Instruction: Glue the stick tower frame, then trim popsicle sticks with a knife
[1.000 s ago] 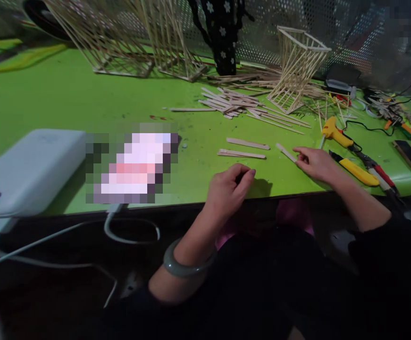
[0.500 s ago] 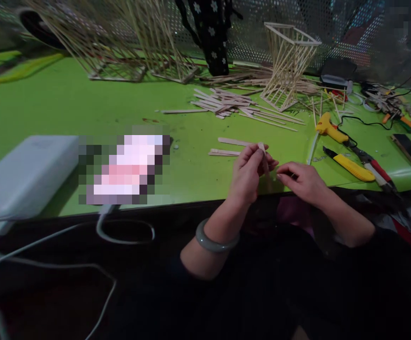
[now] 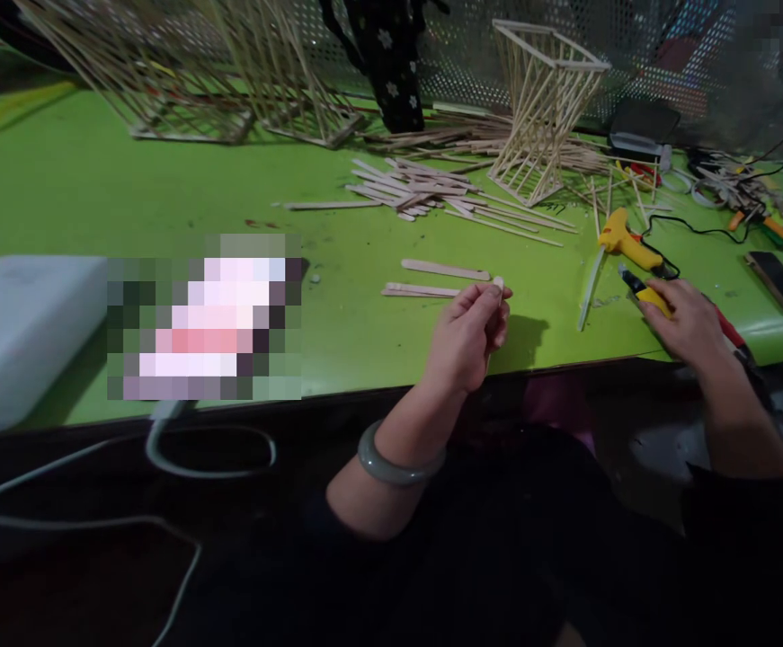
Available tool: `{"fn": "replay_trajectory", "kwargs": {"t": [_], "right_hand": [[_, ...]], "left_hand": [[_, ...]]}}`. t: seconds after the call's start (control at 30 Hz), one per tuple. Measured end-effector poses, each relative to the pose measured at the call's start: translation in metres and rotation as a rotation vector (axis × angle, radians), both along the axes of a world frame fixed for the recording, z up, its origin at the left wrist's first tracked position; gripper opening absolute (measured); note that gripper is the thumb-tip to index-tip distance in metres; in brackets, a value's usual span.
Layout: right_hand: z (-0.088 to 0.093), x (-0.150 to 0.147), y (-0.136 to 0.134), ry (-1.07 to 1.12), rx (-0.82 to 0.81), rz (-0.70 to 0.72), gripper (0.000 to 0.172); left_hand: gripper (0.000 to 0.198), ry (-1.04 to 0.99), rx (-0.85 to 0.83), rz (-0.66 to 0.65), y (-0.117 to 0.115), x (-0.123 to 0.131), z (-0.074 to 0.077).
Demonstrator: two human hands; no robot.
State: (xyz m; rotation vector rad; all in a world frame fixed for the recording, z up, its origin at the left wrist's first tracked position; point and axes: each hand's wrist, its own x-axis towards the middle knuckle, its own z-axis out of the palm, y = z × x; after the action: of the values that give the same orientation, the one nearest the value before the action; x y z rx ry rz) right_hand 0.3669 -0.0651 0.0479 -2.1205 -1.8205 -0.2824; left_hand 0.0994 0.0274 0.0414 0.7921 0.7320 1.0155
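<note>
My left hand (image 3: 467,337), with a grey-green bangle on the wrist, is closed around a flat wooden craft stick (image 3: 497,284) whose tip pokes out above the fingers. It hovers over the near edge of the green table (image 3: 94,189). My right hand (image 3: 682,320) lies to the right, fingers curled over the yellow-handled utility knife (image 3: 647,295) on the table. Two loose craft sticks (image 3: 445,270) lie just beyond my left hand.
A yellow glue gun (image 3: 624,241) with a black cord lies behind the knife, and red-handled pliers (image 3: 734,331) beside it. A stick-built tower (image 3: 545,103), a pile of sticks (image 3: 418,184), a phone (image 3: 782,283) and a white power bank (image 3: 20,332) sit around.
My right hand picked a stick off the table and passed it to my left hand, then moved right onto the yellow knife. My left hand now holds the stick alone.
</note>
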Motion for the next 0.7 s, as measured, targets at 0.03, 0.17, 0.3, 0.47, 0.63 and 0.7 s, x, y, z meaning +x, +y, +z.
{"fn": "replay_trajectory", "kwargs": {"t": [0.03, 0.17, 0.3, 0.47, 0.63, 0.7], "right_hand": [[0.005, -0.01, 0.002, 0.039, 0.041, 0.063, 0.042], [0.023, -0.063, 0.015, 0.03, 0.03, 0.295, 0.045], [0.025, -0.102, 0.031, -0.139, -0.127, 0.385, 0.058], [0.021, -0.108, 0.045, -0.25, -0.197, 0.373, 0.062], [0.025, -0.103, 0.05, -0.309, -0.204, 0.357, 0.06], [0.026, -0.102, 0.053, -0.332, -0.217, 0.346, 0.059]], "left_hand": [[0.016, 0.01, 0.001, -0.011, 0.0, 0.0, -0.001], [0.011, 0.03, 0.029, -0.027, 0.0, -0.001, -0.006], [0.013, 0.066, 0.082, -0.019, -0.002, 0.0, -0.012], [0.007, 0.102, 0.124, -0.055, -0.004, 0.002, -0.014], [0.013, 0.131, 0.154, -0.054, -0.006, 0.001, -0.01], [0.018, 0.154, 0.166, -0.045, -0.006, 0.002, -0.007]]}}
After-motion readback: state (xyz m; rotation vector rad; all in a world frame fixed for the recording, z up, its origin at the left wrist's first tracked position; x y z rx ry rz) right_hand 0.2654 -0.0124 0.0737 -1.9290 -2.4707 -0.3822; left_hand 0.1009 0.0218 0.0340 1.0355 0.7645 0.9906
